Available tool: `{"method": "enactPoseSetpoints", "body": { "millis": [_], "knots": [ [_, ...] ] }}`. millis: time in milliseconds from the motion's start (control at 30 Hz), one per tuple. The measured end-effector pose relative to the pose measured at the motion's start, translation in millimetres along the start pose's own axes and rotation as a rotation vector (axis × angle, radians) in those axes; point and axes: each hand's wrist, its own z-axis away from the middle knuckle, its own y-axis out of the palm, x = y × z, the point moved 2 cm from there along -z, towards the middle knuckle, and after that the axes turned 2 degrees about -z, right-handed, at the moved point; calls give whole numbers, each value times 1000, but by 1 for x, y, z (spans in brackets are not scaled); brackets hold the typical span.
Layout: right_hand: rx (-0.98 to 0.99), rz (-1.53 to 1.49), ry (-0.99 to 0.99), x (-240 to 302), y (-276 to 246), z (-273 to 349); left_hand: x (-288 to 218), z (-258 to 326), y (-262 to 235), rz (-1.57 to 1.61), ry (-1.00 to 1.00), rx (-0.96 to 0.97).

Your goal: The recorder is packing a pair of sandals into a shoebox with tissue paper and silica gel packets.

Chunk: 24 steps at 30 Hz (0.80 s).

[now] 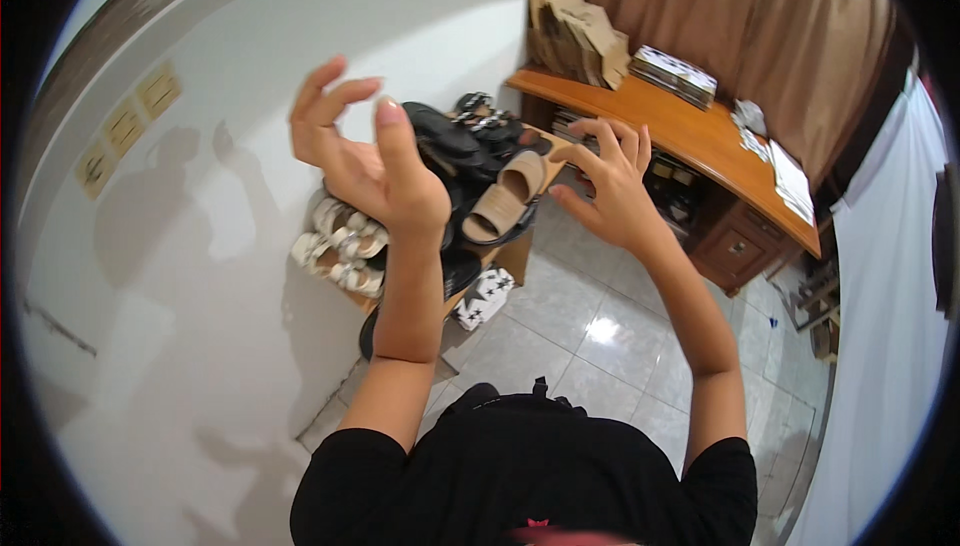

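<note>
My left hand [365,151] is raised above a small wooden shoe rack [560,151], palm up, its fingers loosely curled and apart around nothing. My right hand [612,186] hovers at the rack's right side, fingers spread and bent, also holding nothing. Nearest to it on the rack are beige slide sandals [500,204]. Black shoes [445,141] and black-and-white strapped sandals [485,114] lie behind. White strapped sandals [345,246] sit at the rack's left edge, below my left hand. My left forearm hides part of the shoes.
A wooden desk [690,121] along the far wall bears brown paper bags [580,36], a stack of patterned boxes [675,76] and papers [790,181]. A white star-patterned box [485,298] is under the rack. White wall stands left; a white cloth [885,276] hangs right.
</note>
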Motion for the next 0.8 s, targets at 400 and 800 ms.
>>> {"method": "enactPoseSetpoints", "body": {
  "millis": [400,800],
  "knots": [
    [-80,-156,587,-214,52,98,69,222,207,-182,-416,897],
    [-169,-287,1026,-409,125,140,159,413,358,6,-616,1834]
  ]
}}
